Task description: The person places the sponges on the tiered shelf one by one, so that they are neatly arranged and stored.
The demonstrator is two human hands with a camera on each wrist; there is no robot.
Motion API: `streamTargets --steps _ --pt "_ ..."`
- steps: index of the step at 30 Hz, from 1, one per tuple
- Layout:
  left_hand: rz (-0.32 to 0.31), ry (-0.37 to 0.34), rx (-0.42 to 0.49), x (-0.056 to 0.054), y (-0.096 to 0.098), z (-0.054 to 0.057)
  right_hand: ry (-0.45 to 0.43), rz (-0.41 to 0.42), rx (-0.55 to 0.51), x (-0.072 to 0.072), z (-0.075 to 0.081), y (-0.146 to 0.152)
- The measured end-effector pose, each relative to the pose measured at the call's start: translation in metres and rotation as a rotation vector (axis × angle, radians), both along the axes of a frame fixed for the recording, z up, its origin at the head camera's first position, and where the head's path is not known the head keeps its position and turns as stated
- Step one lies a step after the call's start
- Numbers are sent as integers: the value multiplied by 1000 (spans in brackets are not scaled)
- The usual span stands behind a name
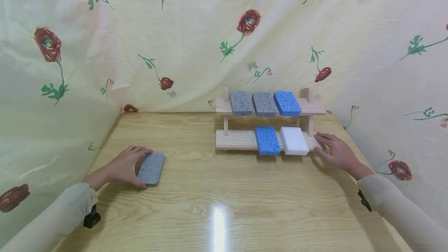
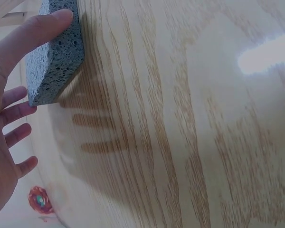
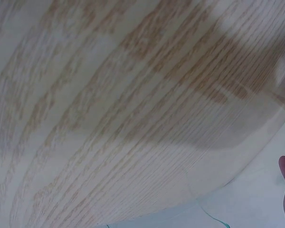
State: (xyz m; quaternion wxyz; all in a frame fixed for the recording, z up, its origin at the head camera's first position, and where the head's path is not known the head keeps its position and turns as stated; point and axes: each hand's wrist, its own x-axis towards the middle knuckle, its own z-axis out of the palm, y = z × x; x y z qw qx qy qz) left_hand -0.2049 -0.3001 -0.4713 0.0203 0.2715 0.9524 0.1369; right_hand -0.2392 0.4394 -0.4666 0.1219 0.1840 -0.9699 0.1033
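At the table's left, my left hand [image 1: 126, 166] holds a grey speckled sponge [image 1: 153, 169] between thumb and fingers, across its two short ends. The left wrist view has the thumb on the near end of that sponge [image 2: 61, 61]. On the right, my right hand [image 1: 337, 151] holds the right end of the lower board of a two-tier wooden shelf [image 1: 239, 139], fingers behind and thumb in front. That board bears a blue sponge [image 1: 268, 140] and a white sponge [image 1: 294, 141]. Only a few fingertips of my right hand show in the right wrist view.
The upper board carries two grey sponges, one left [image 1: 241, 103] and one middle [image 1: 264, 104], plus a blue sponge [image 1: 287, 103]. A flowered cloth [image 1: 196, 42] hangs behind and beside the wood-grain table [image 1: 210, 189].
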Motion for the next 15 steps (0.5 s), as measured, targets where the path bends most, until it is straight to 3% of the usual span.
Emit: streamTargets --steps 15 --pt "16 30 -2 -5 12 -1 24 19 -10 0 -1 2"
